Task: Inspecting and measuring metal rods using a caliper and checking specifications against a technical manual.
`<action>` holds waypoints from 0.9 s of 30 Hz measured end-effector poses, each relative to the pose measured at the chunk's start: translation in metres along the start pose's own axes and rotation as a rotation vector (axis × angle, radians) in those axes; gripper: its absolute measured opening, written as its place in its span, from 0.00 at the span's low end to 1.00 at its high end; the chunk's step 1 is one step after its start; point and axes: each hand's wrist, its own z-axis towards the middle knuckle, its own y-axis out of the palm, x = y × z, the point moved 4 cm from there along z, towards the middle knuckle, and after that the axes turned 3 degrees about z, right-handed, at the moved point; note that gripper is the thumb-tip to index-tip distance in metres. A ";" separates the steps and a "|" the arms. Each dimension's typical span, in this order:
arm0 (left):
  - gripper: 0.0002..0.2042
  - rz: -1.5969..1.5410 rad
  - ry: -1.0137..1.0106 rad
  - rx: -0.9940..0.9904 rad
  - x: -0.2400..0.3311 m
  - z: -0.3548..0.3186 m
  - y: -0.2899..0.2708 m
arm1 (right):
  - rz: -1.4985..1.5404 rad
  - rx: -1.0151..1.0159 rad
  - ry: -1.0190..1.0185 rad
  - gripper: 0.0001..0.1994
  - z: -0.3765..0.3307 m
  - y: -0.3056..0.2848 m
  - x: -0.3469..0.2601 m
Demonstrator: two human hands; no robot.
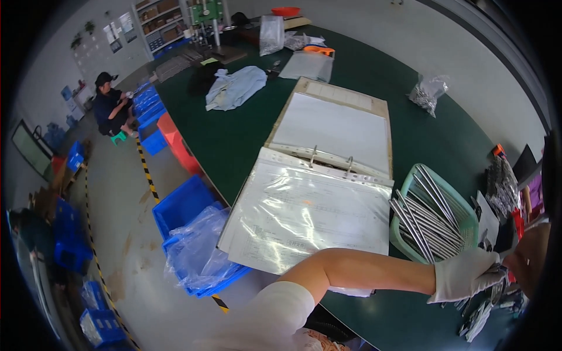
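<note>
My left forearm reaches across from the lower edge to the right. My left hand [467,275], in a white glove, is at the right end of the table among small metal parts. Its fingers are bent together, and what they hold is too small and shaded to name. A green plastic basket [473,212] of shiny metal rods [430,225] stands just beyond the glove. Left of the basket lies an open ring binder [316,207] with pages in clear sleeves. A dark skin-toned shape shows at the right rim; whose it is I cannot tell. My right hand does not show.
A bag of small parts [430,93] lies on the green table [363,52]. Cloth [237,88] and a drill press [208,17] are farther back. Blue crates [184,205] stand left of the table. A person [108,105] sits on a stool; a purple sleeve [535,193] shows right.
</note>
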 end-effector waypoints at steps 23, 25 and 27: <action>0.09 -0.311 -0.243 -0.099 -0.007 -0.001 -0.011 | 0.009 0.678 -0.473 0.09 -0.031 -0.037 -0.027; 0.09 -0.333 -0.228 -0.104 0.000 -0.005 -0.011 | 0.088 0.814 -0.475 0.10 -0.040 -0.040 -0.029; 0.09 -0.352 -0.238 -0.099 -0.002 -0.004 -0.013 | 0.181 0.942 -0.497 0.12 -0.048 -0.037 -0.071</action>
